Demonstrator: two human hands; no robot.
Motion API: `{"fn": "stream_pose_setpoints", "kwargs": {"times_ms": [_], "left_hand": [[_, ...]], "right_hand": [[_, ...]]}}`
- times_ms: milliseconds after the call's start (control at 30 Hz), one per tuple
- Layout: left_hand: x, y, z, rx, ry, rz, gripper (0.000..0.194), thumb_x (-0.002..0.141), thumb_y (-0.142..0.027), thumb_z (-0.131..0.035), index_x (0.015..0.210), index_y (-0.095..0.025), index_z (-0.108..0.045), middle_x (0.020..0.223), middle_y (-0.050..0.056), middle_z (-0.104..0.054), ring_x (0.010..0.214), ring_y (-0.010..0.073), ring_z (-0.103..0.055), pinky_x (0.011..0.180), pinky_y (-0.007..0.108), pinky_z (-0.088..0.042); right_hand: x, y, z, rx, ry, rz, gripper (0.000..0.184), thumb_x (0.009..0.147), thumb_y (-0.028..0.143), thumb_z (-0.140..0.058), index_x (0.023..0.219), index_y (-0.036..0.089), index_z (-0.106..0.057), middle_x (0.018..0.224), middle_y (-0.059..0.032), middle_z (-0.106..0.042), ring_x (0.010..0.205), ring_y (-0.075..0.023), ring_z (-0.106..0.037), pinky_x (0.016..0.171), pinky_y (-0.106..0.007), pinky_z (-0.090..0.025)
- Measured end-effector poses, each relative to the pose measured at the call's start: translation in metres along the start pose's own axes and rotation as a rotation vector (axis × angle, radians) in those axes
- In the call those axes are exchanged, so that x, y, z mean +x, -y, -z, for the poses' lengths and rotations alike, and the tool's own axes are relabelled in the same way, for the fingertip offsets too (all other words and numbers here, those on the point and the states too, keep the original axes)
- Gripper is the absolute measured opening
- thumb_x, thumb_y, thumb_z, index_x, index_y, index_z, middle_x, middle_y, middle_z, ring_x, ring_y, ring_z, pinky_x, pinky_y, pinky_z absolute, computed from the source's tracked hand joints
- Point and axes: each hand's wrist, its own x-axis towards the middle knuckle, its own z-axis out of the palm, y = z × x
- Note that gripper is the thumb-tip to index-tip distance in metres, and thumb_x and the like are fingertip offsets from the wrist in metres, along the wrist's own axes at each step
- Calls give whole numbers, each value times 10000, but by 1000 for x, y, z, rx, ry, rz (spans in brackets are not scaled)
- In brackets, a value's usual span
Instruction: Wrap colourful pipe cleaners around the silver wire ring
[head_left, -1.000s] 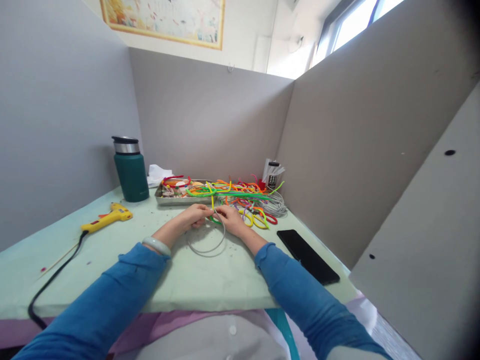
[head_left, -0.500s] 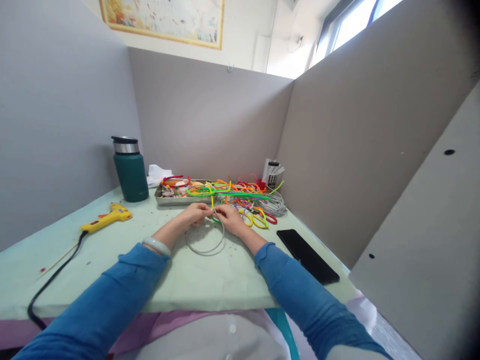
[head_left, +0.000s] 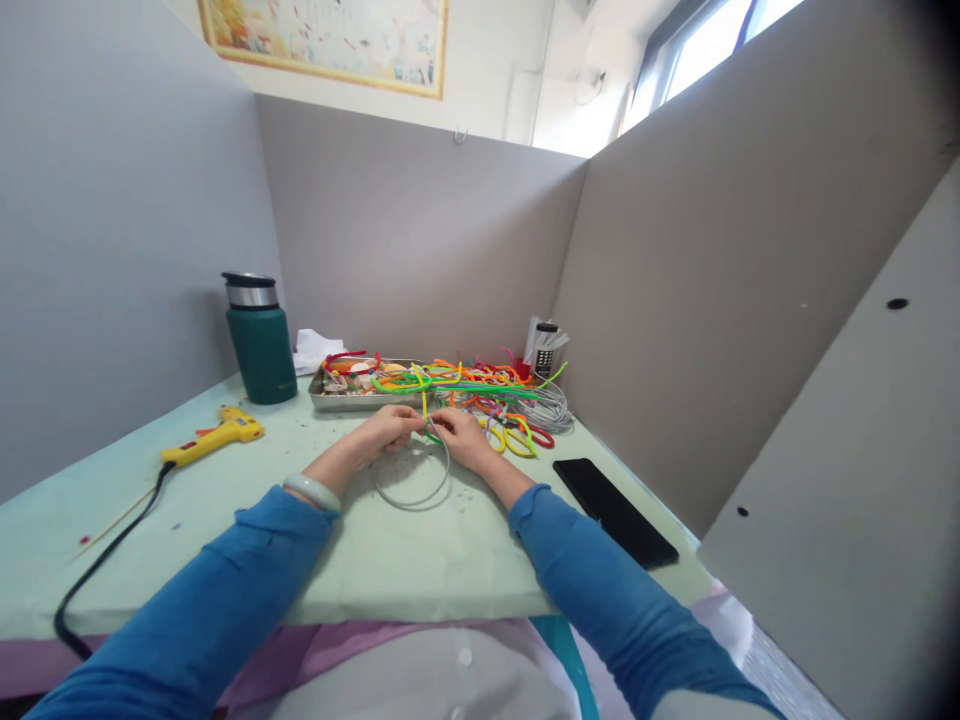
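Observation:
A thin grey wire ring [head_left: 411, 507] hangs in a loop below my fingers, over the table. My left hand [head_left: 390, 428] pinches it at the top, fingers pressed together. Close beside it, my right hand [head_left: 457, 432] is also closed on the ring, the fingertips of both hands nearly meeting. A yellow pipe cleaner [head_left: 424, 402] rises upright at the fingertips, and a bit of green shows just under them. Whether these are fixed to the ring I cannot tell. The exact grip is partly hidden by the fingers.
Behind my hands lie a metal tray [head_left: 367, 403] of small parts and a heap of coloured pipe cleaners [head_left: 495, 385]. At left are a yellow glue gun [head_left: 217, 437] with its cord and a green bottle [head_left: 261, 345]. A black phone [head_left: 616, 512] lies at right. Grey partitions [head_left: 420, 230] enclose the table.

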Motion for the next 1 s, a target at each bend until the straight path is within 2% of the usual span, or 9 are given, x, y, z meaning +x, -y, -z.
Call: {"fn": "stream_pose_setpoints", "kwargs": {"times_ms": [333,1000], "left_hand": [[0,-2,-3,-2,-60,29,218,695,-310,-616,650,-164,-459,404,-77,-319,326,31,-240,340,179,-97],[-1,-3,-3,32,-61,28,167,690,-257,-594,648,-171,-457,389,-95,-277,316,31,-207,351,186,-97]], "right_hand": [[0,0,-1,2,-15,23,159,790,254,-524,871,179,-639,803,-19,-618,727,-125,-515,634,-224,-361],[0,2,-2,-7,-5,31,141,783,232,-530,835,180,-651,773,-18,-613,699,-118,-504,624,-223,-352]]}}
